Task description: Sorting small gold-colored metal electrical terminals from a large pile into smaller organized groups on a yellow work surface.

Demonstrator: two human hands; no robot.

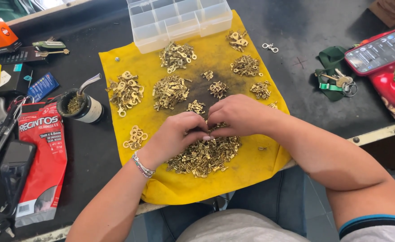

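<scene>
My left hand [175,136] and my right hand [237,115] meet fingertip to fingertip over a large pile of small brass terminals [202,157] on a yellow cloth [251,166]. The fingers of both hands are curled down into the top of the pile, pinching at pieces too small to make out. A beaded bracelet sits on my left wrist. Several smaller sorted heaps of brass terminals [169,92] lie on the cloth beyond my hands, among them ring-shaped ones [125,92].
A clear plastic compartment box [179,20] stands at the cloth's far edge. To the left are a cup with a metal straw [82,105], a red packet [40,157] and tools. To the right lie keys [341,83], a phone [381,49] and a red bag.
</scene>
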